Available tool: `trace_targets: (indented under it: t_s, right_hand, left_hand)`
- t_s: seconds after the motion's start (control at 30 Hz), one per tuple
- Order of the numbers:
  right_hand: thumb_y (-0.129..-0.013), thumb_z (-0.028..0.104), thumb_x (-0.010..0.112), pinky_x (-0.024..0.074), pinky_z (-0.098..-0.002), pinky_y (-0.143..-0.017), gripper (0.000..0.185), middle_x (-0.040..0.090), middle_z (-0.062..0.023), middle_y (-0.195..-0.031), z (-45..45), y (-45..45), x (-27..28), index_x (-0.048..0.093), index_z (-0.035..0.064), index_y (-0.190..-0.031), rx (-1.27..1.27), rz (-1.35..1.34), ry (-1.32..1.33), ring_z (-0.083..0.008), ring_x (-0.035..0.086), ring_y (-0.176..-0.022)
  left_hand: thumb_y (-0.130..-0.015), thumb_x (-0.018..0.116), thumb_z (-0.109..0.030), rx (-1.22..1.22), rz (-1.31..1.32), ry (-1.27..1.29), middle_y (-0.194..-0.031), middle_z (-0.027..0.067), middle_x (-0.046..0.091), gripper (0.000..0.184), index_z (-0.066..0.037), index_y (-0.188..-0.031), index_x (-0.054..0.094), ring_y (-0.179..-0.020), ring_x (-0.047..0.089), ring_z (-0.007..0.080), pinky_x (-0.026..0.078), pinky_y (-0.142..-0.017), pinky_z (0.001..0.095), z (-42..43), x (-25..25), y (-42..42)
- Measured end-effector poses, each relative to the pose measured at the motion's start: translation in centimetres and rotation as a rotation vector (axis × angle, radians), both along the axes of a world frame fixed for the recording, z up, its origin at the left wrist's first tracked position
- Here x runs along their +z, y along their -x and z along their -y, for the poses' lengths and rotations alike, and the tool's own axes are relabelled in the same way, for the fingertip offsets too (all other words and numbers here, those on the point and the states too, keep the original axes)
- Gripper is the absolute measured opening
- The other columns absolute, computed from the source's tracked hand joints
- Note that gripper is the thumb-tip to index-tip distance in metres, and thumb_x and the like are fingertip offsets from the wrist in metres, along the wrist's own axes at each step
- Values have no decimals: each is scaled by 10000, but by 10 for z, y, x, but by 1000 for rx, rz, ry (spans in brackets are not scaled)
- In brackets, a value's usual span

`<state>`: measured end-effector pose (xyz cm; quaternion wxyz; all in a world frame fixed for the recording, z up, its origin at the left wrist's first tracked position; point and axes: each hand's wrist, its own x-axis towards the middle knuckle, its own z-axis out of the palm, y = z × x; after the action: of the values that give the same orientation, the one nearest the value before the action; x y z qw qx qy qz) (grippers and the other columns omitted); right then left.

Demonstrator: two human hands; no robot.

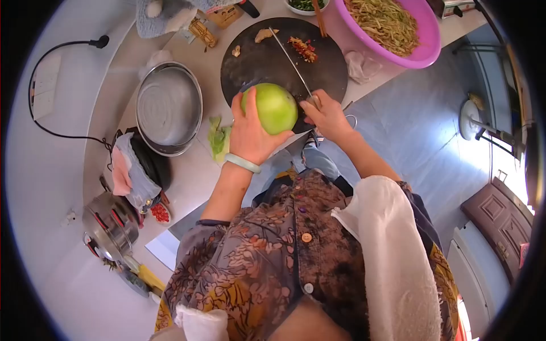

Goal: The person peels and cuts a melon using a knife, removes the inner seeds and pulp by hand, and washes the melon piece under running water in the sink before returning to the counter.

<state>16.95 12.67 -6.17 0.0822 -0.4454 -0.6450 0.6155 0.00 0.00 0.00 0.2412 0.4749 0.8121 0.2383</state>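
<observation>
A round green vegetable or fruit [275, 108] is held in my left hand [250, 133], its fingers wrapped round the left side, over the front edge of a dark round cutting board [250, 68]. My right hand [327, 116] is closed on the handle of a knife [291, 61], whose thin blade points up and left across the board, just right of the green item. On the board lie chopped red and tan bits [303, 49] and pieces that look like ginger [265, 35]. A green leafy scrap [218, 138] lies on the counter left of my left hand.
A metal bowl [169, 108] stands at the left. A pink basin [427, 34] of shredded food is at the upper right, near a bowl of chopped greens [307, 4] and chopsticks [319, 20]. A steel pot [108, 221] stands lower left.
</observation>
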Motion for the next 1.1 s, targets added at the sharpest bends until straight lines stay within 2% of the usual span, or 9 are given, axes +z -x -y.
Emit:
trace_targets:
  t_s: [0.07,0.17,0.27,0.37,0.47,0.57,0.67,0.97,1.1]
  right_hand:
    - [-938,255,623,514,-386,-672,297,649,-149,-793,8,-16,9,537,7,-1077,22,25,-45,-270,679,-717]
    - [-925,242,638,498,-392,-643,292,621,-157,-752,43,-50,17,537,1,-1054,78,72,-194,-300,644,-668]
    - [-910,257,660,490,-414,-628,305,621,-187,-750,64,-68,54,537,7,-1034,53,135,-65,-354,635,-679]
    - [-907,208,685,442,-355,-572,258,539,-115,-673,80,-79,53,550,-2,-972,56,135,-65,-191,468,-600]
    - [-902,207,691,450,-363,-571,257,549,-126,-660,88,-79,51,551,0,-959,78,177,-83,-220,492,-587]
    - [-901,222,694,463,-377,-577,268,568,-145,-670,94,-81,50,552,3,-961,95,192,-122,-256,522,-585]
    - [-899,230,697,474,-387,-595,274,586,-164,-685,95,-81,48,553,5,-959,94,218,-85,-289,549,-599]
    - [-910,263,674,480,-408,-630,311,611,-175,-721,83,-82,56,567,-15,-999,57,215,80,-288,564,-632]
    - [-914,256,663,479,-404,-650,312,606,-172,-724,75,-79,63,577,-21,-1026,54,197,178,-277,565,-652]
  left_hand:
    - [-573,897,-371,6,13,31,-1442,300,273,1159,-56,-1478,246,-1282,416,461,431,-1037,472,-5,1,4]
    - [-568,900,-310,-26,-104,39,-1427,301,263,1143,-35,-1460,240,-1234,466,466,490,-991,438,4,13,5]
    - [-572,898,-295,-8,-119,34,-1428,314,256,1138,-16,-1457,240,-1241,458,473,488,-992,437,1,13,1]
    - [-574,899,-287,-23,-105,29,-1428,329,251,1133,-6,-1455,244,-1261,433,485,484,-994,446,0,13,0]
    - [-573,903,-295,-17,-53,37,-1426,339,250,1131,1,-1449,250,-1248,445,497,485,-990,457,-4,13,-1]
    - [-574,907,-299,-22,-106,-2,-1422,298,316,1121,8,-1448,274,-1293,418,447,439,-1032,443,-3,8,-2]
    - [-584,896,-304,-25,-75,3,-1407,305,331,1105,-7,-1449,277,-1294,410,458,441,-1028,449,-6,7,-3]
    - [-607,874,-327,-76,-105,105,-1401,296,342,1065,-32,-1445,286,-1236,474,449,467,-1001,449,-27,9,-7]
    - [-607,873,-348,-113,-198,67,-1417,285,329,1058,-40,-1442,301,-1180,521,451,500,-957,451,-29,1,-5]
